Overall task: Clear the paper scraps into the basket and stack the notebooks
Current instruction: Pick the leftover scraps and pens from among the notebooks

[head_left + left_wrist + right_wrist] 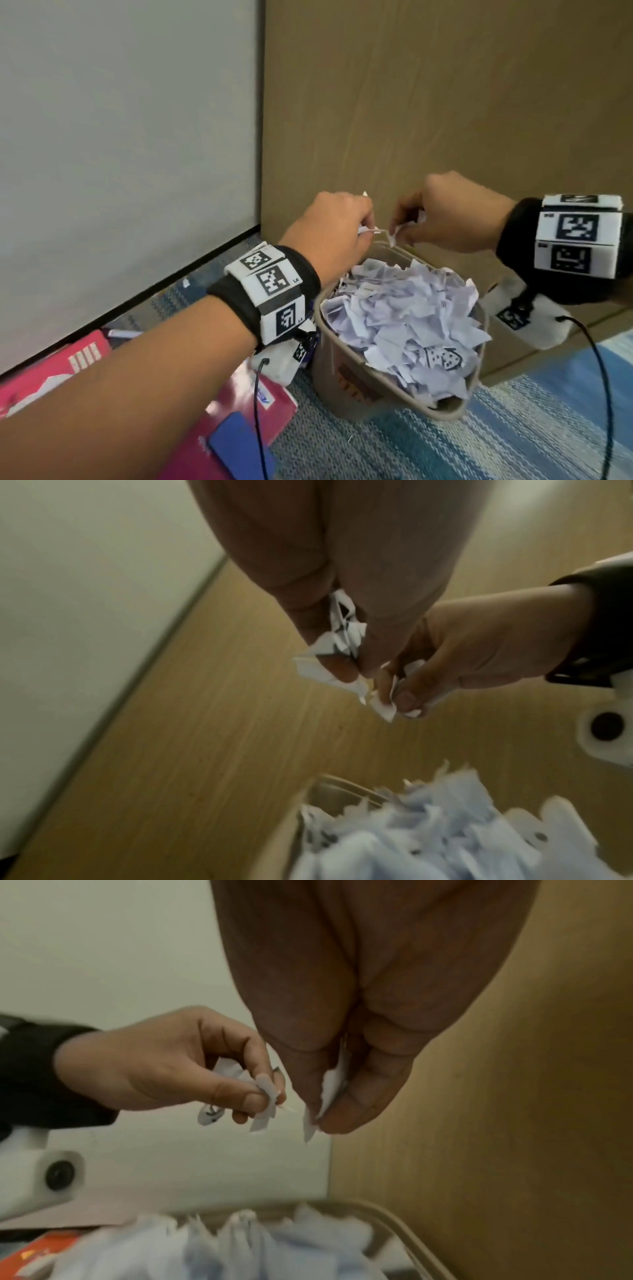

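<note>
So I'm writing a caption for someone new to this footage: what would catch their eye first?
Probably the basket on the striped rug, heaped to the rim with torn white paper scraps. Just above its far edge, the left hand and right hand each pinch a few more scraps, nearly touching. At lower left, pink notebooks lie on the floor beside the basket.

The left forearm (113,387) covers most of the red-covered notebooks (51,370), cut off at the head view's left edge. Both wrist views blur the beige plastic basket (387,1221) and its heap of torn white paper scraps (428,840).
</note>
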`<state>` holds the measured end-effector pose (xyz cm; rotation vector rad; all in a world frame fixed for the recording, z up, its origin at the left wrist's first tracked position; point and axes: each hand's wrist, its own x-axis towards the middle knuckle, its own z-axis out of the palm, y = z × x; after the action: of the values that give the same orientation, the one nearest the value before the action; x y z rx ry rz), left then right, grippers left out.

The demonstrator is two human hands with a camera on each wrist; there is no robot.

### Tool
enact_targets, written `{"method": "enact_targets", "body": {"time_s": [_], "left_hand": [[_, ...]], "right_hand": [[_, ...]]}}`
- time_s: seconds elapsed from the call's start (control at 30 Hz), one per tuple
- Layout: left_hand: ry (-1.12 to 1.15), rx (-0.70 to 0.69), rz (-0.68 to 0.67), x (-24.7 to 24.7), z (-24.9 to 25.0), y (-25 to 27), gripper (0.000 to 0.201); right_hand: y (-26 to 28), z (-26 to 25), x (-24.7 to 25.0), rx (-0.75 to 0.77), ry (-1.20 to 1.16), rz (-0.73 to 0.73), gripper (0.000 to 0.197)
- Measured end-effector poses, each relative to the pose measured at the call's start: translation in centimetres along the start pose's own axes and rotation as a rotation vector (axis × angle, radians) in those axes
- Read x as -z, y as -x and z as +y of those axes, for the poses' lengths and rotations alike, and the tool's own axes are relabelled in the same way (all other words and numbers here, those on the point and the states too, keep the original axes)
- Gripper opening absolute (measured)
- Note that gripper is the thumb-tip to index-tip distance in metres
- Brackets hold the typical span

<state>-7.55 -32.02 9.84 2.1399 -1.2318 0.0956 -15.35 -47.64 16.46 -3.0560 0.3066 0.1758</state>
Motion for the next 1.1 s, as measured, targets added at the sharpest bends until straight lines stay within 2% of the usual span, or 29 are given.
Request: {"method": "enact_targets", "body": {"time_s": [0.1, 0.27, 0.43, 0.57, 0.67, 0.77, 0.87, 1.0, 1.1], "left_hand": [[0.0, -0.002, -0.156, -2.1, 1.2, -0.9, 0.003], [-0.009, 0.02, -0.384, -3.2, 0.9, -1.7, 0.022], [-0.033, 0.011, -0.554, -2.9, 0.6, -1.6, 0.043], [0.043, 0.017, -0.511, -2.5, 0.6, -1.5, 0.048], [0.192, 0.041, -0.361, -1.4, 0.4, -1.6, 0.05], [0.237, 0.077, -0.171, 0.0, -0.7, -1.8, 0.042], [0.15, 0.128, -0.072, 1.2, -2.5, -1.7, 0.025], [0.001, 0.222, -0.066, 2.5, -6.5, -0.4, 0.011], [-0.137, 0.359, -0.137, 3.0, -10.9, 1.9, 0.014]], "right_hand": [[0.2, 2.0, -1.7, -0.018, -0.011, -0.082, 0.011], [-0.8, 3.6, -2.7, -0.021, -0.086, -0.112, 0.021], [-1.3, 3.4, -2.0, -0.02, -0.052, -0.209, 0.017], [-1.4, 2.7, -1.6, -0.026, 0.029, -0.25, 0.011], [-1.5, 2.3, -1.1, -0.049, 0.049, -0.258, 0.019], [-1.5, 2.0, -0.4, -0.094, 0.017, -0.205, 0.024], [-1.9, 1.6, 0.3, -0.095, -0.02, -0.129, 0.021], [-3.1, -1.7, 1.4, -0.025, 0.005, -0.035, 0.012], [-4.5, -6.8, 1.5, 0.071, -0.02, 0.009, 0.015]]}}
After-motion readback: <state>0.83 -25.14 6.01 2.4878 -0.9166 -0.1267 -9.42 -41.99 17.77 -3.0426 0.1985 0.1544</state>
